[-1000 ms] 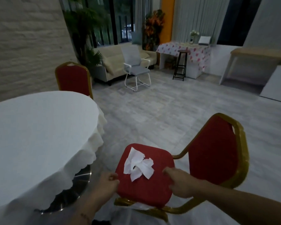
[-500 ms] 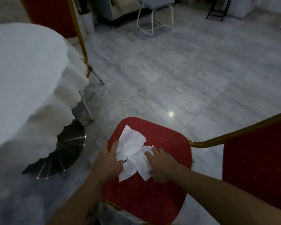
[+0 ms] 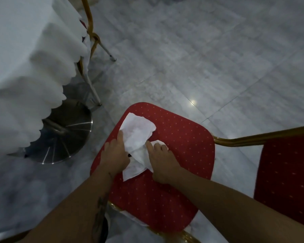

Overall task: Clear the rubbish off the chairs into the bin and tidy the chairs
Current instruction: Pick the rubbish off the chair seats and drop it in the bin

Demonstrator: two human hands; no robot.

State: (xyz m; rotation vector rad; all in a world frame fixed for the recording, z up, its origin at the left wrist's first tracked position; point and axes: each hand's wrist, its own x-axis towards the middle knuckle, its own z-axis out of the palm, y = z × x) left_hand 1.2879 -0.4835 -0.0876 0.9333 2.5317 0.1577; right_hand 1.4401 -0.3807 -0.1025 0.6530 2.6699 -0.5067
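A crumpled white tissue (image 3: 137, 135) lies on the red dotted seat of a gold-framed chair (image 3: 179, 155) right below me. My left hand (image 3: 115, 155) presses on the tissue's left edge, fingers over it. My right hand (image 3: 162, 160) closes on its right side, with a bit of paper showing between the fingers. The chair's red backrest (image 3: 286, 181) stands at the right. No bin is in view.
A round table with a white scalloped cloth (image 3: 25, 67) fills the left, its shiny metal base (image 3: 65, 135) on the floor beside the chair. Behind it stands a second gold-framed chair (image 3: 91, 37). Grey tiled floor (image 3: 200, 58) stretches beyond.
My view tipped down from the room to the seat. Both hands moved from the seat's front edge onto the tissue and now gather it from either side.
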